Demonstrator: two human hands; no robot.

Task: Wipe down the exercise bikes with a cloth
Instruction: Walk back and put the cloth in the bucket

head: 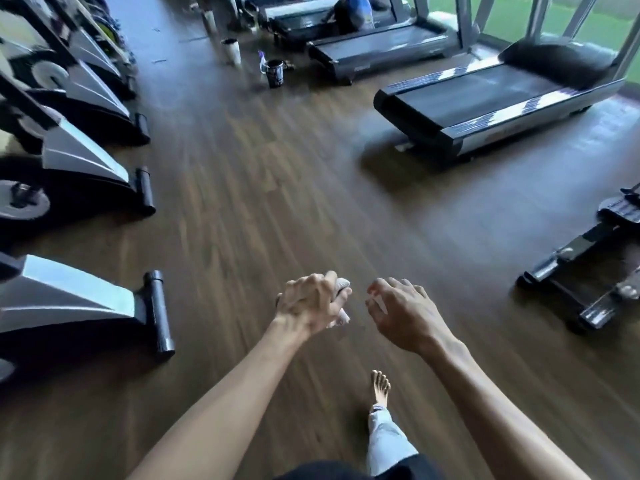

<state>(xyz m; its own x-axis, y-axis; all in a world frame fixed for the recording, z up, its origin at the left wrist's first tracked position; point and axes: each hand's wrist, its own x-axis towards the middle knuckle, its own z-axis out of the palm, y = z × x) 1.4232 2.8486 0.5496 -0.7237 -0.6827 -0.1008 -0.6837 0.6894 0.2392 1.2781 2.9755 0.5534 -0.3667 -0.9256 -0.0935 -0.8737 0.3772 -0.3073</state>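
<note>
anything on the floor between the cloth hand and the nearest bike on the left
Nothing visible. The left hand grips the cloth over bare wood floor, and the stretch between it and the nearest bike shows only floor. The right hand hangs open beside it, holding nothing.

Floor (263, 188): wood-look planks, smooth, slight sheen. Bike bases (79, 299): glossy silver panels, black matt end bars. Treadmill (485, 95): matt black belt, shiny metallic side rails. Cloth (341, 315) in left hand (308, 303): pale, soft fabric, crumpled.
</note>
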